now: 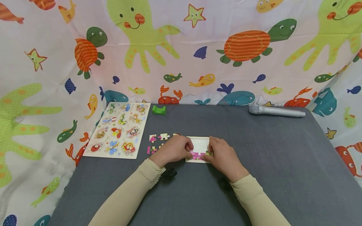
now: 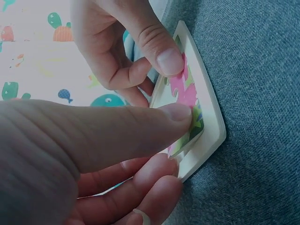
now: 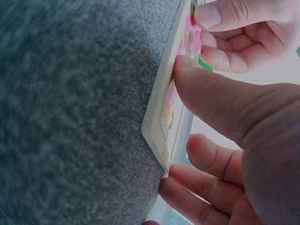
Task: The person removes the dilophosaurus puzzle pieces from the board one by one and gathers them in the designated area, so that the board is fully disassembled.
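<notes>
A small wooden puzzle tray (image 1: 199, 143) lies on the grey table, with pink and green jigsaw pieces (image 1: 197, 156) along its near side. At its left end my left hand (image 1: 176, 148) pinches a puzzle piece (image 2: 194, 123) between thumb and fingers; the piece sits tilted at the tray's rim. My right hand (image 1: 224, 156) holds the tray's right end, its thumb (image 3: 190, 70) pressing on the pink pieces and its other fingers at the tray's edge. In the left wrist view both thumbs rest close together on the row.
Loose jigsaw pieces (image 1: 152, 138) lie left of the tray, partly behind my left hand. Farther left is an insect picture board (image 1: 116, 130). A green block (image 1: 159, 110) and a silver toy microphone (image 1: 277, 111) lie near the back edge, before a patterned curtain (image 1: 175, 44).
</notes>
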Demonstrator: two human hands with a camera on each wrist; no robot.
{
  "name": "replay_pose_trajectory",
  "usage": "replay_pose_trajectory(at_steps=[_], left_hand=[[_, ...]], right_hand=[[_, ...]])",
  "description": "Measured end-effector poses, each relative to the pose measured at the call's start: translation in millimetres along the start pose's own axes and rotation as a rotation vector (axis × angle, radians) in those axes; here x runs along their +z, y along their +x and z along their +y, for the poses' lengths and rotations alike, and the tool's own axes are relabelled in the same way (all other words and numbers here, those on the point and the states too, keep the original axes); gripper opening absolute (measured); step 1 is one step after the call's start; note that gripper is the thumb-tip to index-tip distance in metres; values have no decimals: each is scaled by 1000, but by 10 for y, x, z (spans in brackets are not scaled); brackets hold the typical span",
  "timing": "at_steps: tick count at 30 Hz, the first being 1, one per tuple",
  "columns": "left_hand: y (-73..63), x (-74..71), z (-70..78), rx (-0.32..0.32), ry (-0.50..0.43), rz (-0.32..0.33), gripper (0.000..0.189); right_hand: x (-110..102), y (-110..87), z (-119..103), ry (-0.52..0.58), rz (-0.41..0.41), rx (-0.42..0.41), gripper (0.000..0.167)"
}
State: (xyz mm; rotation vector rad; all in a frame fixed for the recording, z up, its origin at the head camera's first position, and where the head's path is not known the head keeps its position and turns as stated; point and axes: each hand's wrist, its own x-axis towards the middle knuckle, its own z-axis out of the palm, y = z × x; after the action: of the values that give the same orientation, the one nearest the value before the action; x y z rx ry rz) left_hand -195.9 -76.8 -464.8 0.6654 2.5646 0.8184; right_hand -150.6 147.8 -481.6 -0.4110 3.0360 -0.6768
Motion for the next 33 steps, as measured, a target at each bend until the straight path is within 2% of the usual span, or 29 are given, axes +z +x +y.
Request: replay_pose_trajectory(at_steps=[10,27,33], left_hand=[[-4,-13,-4,4,-60,2,8],[-13,-19,-48,29,-110,-5,7],[-54,-76,-110,29,-137,7,7]], right_hand=[[15,-1,12,2,9,-8,43],[11,-6,15,-3,12,-18,45],[29,4,3,9,10,-5,45]])
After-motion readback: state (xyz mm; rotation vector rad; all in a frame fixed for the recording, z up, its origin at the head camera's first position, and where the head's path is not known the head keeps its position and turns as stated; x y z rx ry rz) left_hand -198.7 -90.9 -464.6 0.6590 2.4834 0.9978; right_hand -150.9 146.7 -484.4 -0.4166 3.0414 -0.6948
